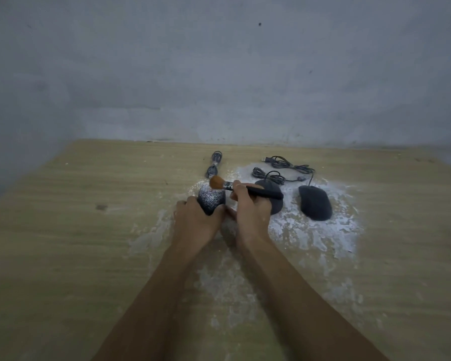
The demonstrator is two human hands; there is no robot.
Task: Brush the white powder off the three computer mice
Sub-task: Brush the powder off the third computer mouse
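Three black computer mice are on a wooden table (63,243). My left hand (195,222) grips the left mouse (211,199), whose top is speckled with white powder. My right hand (250,207) holds a black-handled brush (235,186), and its orange bristles touch the far end of that mouse. The middle mouse (275,194) is partly hidden behind my right hand and the brush handle. The right mouse (315,202) lies free and looks dark with little powder on it. White powder (318,233) is spread on the table around the mice.
Coiled mouse cables (284,165) lie behind the mice, and a bundled cable (214,162) lies behind the left mouse. A grey wall (219,74) stands right behind the table's far edge. More powder smears the table near my forearms.
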